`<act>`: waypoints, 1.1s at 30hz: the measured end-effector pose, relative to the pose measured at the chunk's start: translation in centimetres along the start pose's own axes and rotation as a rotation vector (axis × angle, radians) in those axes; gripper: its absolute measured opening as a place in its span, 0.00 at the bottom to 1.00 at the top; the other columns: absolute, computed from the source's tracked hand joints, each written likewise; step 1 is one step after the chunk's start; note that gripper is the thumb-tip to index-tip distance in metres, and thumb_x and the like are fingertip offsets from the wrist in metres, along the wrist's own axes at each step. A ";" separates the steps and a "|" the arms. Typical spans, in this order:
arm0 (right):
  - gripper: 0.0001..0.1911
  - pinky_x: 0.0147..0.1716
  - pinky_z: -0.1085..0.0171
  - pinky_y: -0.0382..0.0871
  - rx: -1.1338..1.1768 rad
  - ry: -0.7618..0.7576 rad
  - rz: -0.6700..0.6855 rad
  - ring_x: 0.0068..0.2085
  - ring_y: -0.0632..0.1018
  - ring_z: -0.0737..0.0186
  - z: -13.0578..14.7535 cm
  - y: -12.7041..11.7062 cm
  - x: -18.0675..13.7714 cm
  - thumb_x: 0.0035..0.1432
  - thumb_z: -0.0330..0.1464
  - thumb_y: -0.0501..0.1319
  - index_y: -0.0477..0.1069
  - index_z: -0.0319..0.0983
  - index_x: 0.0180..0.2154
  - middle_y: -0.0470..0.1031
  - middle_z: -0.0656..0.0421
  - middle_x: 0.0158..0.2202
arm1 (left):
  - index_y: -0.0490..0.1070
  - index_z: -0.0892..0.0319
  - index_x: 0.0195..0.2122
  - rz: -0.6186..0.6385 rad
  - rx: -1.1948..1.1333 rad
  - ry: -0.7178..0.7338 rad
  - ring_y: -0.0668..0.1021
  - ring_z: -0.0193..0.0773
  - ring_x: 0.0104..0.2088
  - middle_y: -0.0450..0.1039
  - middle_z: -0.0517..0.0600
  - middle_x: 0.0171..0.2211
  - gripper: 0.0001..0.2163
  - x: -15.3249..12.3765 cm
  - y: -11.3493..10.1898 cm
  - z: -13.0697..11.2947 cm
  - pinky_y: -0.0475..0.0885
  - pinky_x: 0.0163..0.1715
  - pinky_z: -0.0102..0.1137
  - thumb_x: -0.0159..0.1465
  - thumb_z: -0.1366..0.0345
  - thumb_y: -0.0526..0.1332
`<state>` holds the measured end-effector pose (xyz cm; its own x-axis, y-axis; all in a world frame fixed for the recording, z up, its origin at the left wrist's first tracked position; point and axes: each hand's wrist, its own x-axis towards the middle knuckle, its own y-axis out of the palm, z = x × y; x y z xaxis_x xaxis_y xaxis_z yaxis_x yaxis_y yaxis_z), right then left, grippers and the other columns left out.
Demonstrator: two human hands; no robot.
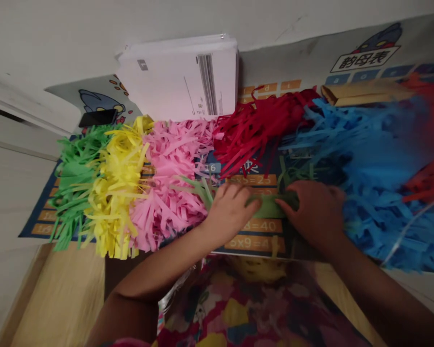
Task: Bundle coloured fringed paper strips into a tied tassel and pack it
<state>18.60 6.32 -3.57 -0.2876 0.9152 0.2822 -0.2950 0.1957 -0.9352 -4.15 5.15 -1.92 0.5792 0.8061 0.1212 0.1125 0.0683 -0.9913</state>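
A light green fringed paper tassel (268,206) stretches between both hands, low over the front of the printed mat. Its flat middle band shows between the fingers. Loose strips stick out past my left hand (228,209), whose fingers are closed over one end. The other end is pinched between the thumb and fingers of my right hand (314,212), with darker green strips beyond it. My left hand is beside the pink fringed paper (173,178), and my right hand is beside the blue fringed paper (379,154). Parts of the tassel are hidden under the fingers.
Green (77,176) and yellow fringed paper (117,193) lie at left. Red fringed paper (264,123) lies behind the hands, near a white boxy stack (173,79) with a barcode. A dark phone-like object (98,117) and brown paper packet (365,92) are near the wall.
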 end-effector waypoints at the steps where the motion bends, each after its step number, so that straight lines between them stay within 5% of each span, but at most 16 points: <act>1: 0.09 0.48 0.51 0.56 -0.001 -0.103 -0.016 0.45 0.77 0.50 0.2 -0.7 -0.1 0.63 0.36 0.60 0.74 0.38 0.41 0.80 0.52 0.44 | 0.72 0.56 0.44 0.008 0.015 0.111 0.74 0.45 0.47 0.76 0.51 0.43 0.06 -0.1 0.1 0.0 0.63 0.51 0.43 0.71 0.65 0.56; 5: 0.08 0.58 0.47 0.49 0.060 -0.549 0.117 0.49 0.76 0.54 0.4 -2.3 -0.5 0.64 0.28 0.57 0.75 0.41 0.41 0.80 0.57 0.45 | 0.74 0.59 0.42 0.104 0.040 0.255 0.73 0.43 0.44 0.75 0.50 0.36 0.11 -0.3 -0.4 -0.1 0.55 0.60 0.47 0.72 0.68 0.51; 9: 0.09 0.58 0.47 0.50 0.019 -0.638 0.154 0.43 0.77 0.56 -0.2 -1.4 0.0 0.62 0.24 0.57 0.75 0.39 0.34 0.81 0.55 0.39 | 0.76 0.61 0.42 0.139 -0.014 0.203 0.74 0.47 0.42 0.76 0.54 0.37 0.11 -0.3 -1.2 -0.6 0.49 0.63 0.55 0.67 0.62 0.56; 14: 0.10 0.53 0.50 0.53 0.068 -0.560 0.158 0.37 0.77 0.58 -0.7 -1.4 1.7 0.62 0.27 0.56 0.75 0.38 0.32 0.80 0.57 0.33 | 0.76 0.60 0.38 0.095 0.010 0.142 0.76 0.47 0.41 0.77 0.54 0.37 0.11 -0.1 -0.7 -1.0 0.50 0.63 0.56 0.65 0.60 0.57; 18: 0.07 0.51 0.51 0.54 0.076 -0.499 0.090 0.41 0.76 0.55 0.2 -1.8 1.9 0.60 0.29 0.58 0.75 0.38 0.36 0.81 0.54 0.37 | 0.75 0.61 0.36 0.020 0.034 0.070 0.77 0.45 0.42 0.78 0.54 0.39 0.09 0.0 0.2 -0.7 0.56 0.60 0.52 0.67 0.65 0.56; 24: 0.09 0.48 0.53 0.53 0.055 -0.537 0.118 0.38 0.75 0.57 -0.8 -0.1 0.9 0.62 0.25 0.58 0.77 0.40 0.33 0.80 0.57 0.33 | 0.76 0.59 0.37 -0.018 0.000 0.065 0.78 0.42 0.38 0.80 0.51 0.34 0.10 -1.3 0.4 0.2 0.55 0.60 0.51 0.70 0.69 0.54; 33: 0.14 0.42 0.57 0.56 0.321 -0.232 0.206 0.41 0.75 0.58 -2.7 1.6 0.9 0.66 0.40 0.58 0.78 0.42 0.32 0.79 0.58 0.37 | 0.77 0.57 0.33 0.066 -0.268 -0.181 0.77 0.42 0.40 0.80 0.50 0.35 0.12 -0.9 0.0 1.8 0.63 0.48 0.42 0.70 0.62 0.57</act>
<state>20.37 8.40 -5.41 -0.5557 0.8135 0.1714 -0.4675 -0.1352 -0.8736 -6.13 5.42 -2.11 0.4419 0.8968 0.0223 0.3020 -0.1253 -0.9450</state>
